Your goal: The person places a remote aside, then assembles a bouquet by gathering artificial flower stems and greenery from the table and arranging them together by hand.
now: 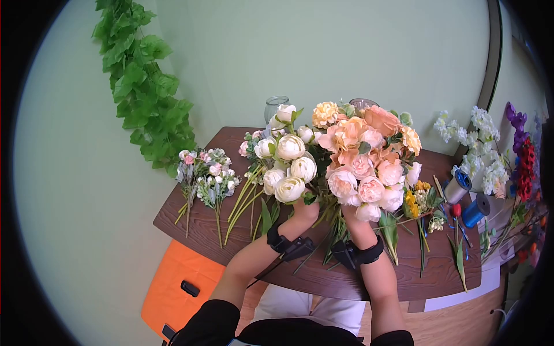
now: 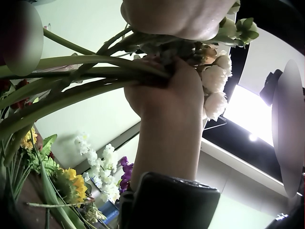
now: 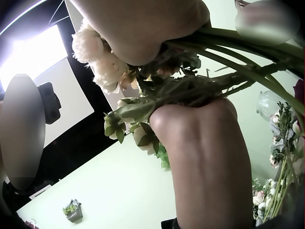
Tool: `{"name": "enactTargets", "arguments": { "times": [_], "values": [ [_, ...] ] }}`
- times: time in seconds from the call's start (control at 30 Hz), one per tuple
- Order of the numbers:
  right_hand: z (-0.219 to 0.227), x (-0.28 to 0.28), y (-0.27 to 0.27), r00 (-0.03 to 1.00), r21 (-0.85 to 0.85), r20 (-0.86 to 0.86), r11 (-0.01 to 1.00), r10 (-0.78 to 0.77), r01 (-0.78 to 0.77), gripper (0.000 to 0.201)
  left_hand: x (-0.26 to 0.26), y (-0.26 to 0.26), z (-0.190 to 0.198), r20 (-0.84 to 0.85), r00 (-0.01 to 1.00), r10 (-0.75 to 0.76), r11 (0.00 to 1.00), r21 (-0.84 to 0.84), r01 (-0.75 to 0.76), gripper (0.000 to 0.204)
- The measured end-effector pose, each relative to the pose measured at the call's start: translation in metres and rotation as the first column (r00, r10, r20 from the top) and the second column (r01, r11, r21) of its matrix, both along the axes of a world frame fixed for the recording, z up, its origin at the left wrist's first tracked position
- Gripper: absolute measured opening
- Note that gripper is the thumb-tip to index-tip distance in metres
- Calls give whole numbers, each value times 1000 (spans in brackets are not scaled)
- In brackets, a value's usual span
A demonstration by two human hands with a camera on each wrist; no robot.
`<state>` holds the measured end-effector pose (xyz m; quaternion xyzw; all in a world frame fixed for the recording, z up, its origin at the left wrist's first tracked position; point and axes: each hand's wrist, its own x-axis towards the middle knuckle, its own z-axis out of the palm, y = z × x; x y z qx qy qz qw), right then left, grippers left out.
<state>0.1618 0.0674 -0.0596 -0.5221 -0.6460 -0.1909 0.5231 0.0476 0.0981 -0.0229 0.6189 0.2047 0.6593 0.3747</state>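
Note:
Above the table, both hands are raised among artificial flowers. My left hand (image 1: 307, 212) grips the stems of white peonies (image 1: 290, 148), whose blooms hide most of its fingers. My right hand (image 1: 353, 218) holds a fuller bouquet of pink and peach flowers (image 1: 369, 167) by its stems, just below the blooms. The two bunches stand side by side, heads up. In the left wrist view, green stems (image 2: 71, 90) run out of the right hand (image 2: 164, 93). Leafy stems (image 3: 190, 90) lie against the left hand (image 3: 195, 124) in the right wrist view.
Small pale flower sprigs (image 1: 216, 187) lie on the dark wooden table (image 1: 277, 271) at left. Two ribbon spools (image 1: 476, 212), a red tulip (image 1: 456, 211) and yellow flowers (image 1: 412, 203) are at right. A glass vase (image 1: 277, 105) stands behind. An orange chair (image 1: 173, 288) is left.

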Motion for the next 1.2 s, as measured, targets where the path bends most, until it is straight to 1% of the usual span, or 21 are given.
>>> {"name": "enactTargets", "arguments": {
  "times": [0.03, 0.1, 0.17, 0.2, 0.27, 0.3, 0.37, 0.4, 0.47, 0.5, 0.63, 0.7, 0.73, 0.8, 0.9, 0.93, 1.0, 1.03, 1.1, 1.13, 1.2],
  "values": [
    [8, -4, -3, 997, -3, -80, 1000, 11, -11, 49, 0, 1, -3, -5, 1000, 8, 1000, 2, -8, 30],
    [17, -7, -5, 997, 11, -77, 1000, 19, -18, 49, 0, 2, -4, -12, 1000, 15, 1000, 3, -14, 30],
    [23, -9, -6, 997, 39, -66, 999, 39, -36, 50, 0, 2, -3, 95, 995, -18, 1000, 23, 16, 30],
    [25, -10, -6, 997, 52, -61, 998, 49, -46, 50, 0, 2, -3, 94, 995, -17, 1000, 22, 15, 30],
    [28, -11, -6, 996, 77, -51, 995, 70, -66, 51, 1, 1, -5, 17, 996, 92, 995, 33, -92, 28],
    [29, -12, -7, 996, 89, -47, 993, 80, -76, 51, 2, 0, -5, 14, 996, 93, 995, 32, -93, 28],
    [30, -14, -9, 994, 114, -39, 989, 97, -93, 52, 4, -3, -3, 127, 992, 6, 1000, -15, -4, 29],
    [32, -15, -11, 994, 127, -33, 987, 106, -101, 52, 3, -4, -4, 126, 992, 6, 1000, -16, -4, 29],
    [36, -19, -16, 866, -20, -385, 936, 318, -352, 44, -2, -7, -8, -19, 992, 122, 984, 129, -119, 30],
    [39, -21, -20, 874, -29, -374, 938, 309, -344, 47, -3, -8, -10, -32, 996, 82, 990, 121, -78, 28],
    [34, -19, -17, 849, -35, -412, 926, 330, -377, 46, -2, 0, -25, -67, 993, 98, 989, 119, -90, 28],
    [33, -15, -17, 889, -113, -331, 922, 317, -371, 50, -2, -8, -8, -49, 996, 75, 992, 101, -70, 27],
    [34, -15, -17, 889, -114, -333, 922, 315, -370, 50, -2, -5, -13, -50, 996, 74, 993, 99, -69, 27],
    [37, -17, -19, 741, -38, -518, 854, 428, -520, 51, -2, 1, -23, -16, 1000, 3, 994, 108, -1, 26],
    [41, -19, -21, 755, -18, -499, 866, 425, -500, 48, -3, 0, -29, -58, 998, -20, 998, 61, 24, 27],
    [23, -17, -11, 754, -19, -500, 865, 426, -501, 48, -3, 2, -30, -58, 998, -19, 998, 60, 22, 27],
    [-29, -8, 18, 665, -48, -600, 811, 444, -584, 51, -2, 9, -40, -84, 995, -55, 997, 47, 59, 27],
    [-26, -6, 14, 665, -48, -601, 810, 443, -584, 51, 0, 14, -45, -96, 993, -74, 996, 40, 78, 28],
    [-14, -4, 6, 574, -3, -643, 748, 507, -663, 59, 1, 19, -52, -121, 987, -110, 993, 26, 114, 28],
    [-13, -5, 6, 573, -3, -644, 747, 507, -664, 59, 1, 21, -55, -121, 987, -109, 993, 25, 113, 28],
    [-12, -6, 6, 528, 30, -675, 734, 516, -679, 60, 1, 21, -57, -166, 985, -38, 995, 89, 53, 29]
  ]
}}
